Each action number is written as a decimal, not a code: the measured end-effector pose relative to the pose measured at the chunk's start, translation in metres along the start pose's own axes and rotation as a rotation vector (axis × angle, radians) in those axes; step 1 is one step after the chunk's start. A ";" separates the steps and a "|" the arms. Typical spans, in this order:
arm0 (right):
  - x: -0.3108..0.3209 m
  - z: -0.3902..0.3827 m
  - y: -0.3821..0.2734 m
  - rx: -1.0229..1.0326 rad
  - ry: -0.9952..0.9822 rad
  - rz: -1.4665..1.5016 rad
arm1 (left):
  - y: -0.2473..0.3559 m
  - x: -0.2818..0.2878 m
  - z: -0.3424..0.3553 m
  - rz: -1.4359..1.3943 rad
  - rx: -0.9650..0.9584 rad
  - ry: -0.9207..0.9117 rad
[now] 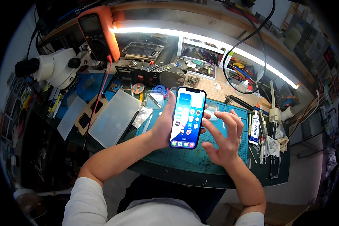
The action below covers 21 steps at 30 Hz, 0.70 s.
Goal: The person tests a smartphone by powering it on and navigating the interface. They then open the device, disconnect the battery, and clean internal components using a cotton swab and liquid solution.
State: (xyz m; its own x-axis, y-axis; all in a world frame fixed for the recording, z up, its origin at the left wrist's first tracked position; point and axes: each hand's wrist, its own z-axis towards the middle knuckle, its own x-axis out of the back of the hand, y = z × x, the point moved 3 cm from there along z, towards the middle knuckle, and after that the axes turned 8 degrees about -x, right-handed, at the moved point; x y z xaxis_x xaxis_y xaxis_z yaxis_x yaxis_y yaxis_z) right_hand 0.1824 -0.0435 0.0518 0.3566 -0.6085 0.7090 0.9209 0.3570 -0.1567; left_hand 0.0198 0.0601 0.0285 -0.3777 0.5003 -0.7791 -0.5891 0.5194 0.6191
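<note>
In my left hand (pixel 164 122) is an upright smartphone (pixel 186 116), its screen lit with a grid of app icons, my fingertips curling round its right edge. My right hand (pixel 224 137) hovers just right of the phone with fingers bent and apart, the index fingertip close to the screen's edge; whether it touches is unclear. Below both lies a teal work mat (pixel 184 162), with a small clear case (pixel 153 100) behind the phone to the left.
A microscope (pixel 60 66) and orange multimeter (pixel 111 34) stand back left, near translucent sheets (pixel 113 116) and a tan board (pixel 83 128). A white tube (pixel 255 128), tweezers, swabs and other tools lie right. Tool shelves (pixel 199 52) sit behind; a cable loop (pixel 225 64) hangs above.
</note>
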 end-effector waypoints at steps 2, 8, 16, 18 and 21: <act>-0.002 0.000 0.001 0.000 0.004 -0.002 | -0.001 -0.001 -0.002 0.009 0.017 -0.019; -0.003 0.002 -0.001 -0.002 -0.033 -0.029 | -0.004 -0.007 -0.005 0.117 0.030 0.031; -0.001 -0.003 0.006 -0.063 0.065 0.034 | -0.007 -0.001 -0.004 0.073 0.085 -0.056; -0.005 -0.003 0.008 -0.088 0.077 0.068 | -0.007 0.000 -0.005 0.087 0.072 -0.069; -0.006 -0.001 0.010 -0.120 0.089 0.148 | -0.007 0.001 -0.004 0.062 0.061 -0.106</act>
State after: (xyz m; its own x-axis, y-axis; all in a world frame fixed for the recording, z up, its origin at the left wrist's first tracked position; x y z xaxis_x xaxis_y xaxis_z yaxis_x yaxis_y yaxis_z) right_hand 0.1898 -0.0366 0.0456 0.4973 -0.6174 0.6095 0.8675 0.3633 -0.3397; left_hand 0.0209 0.0541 0.0225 -0.3328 0.6013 -0.7264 -0.5210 0.5249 0.6731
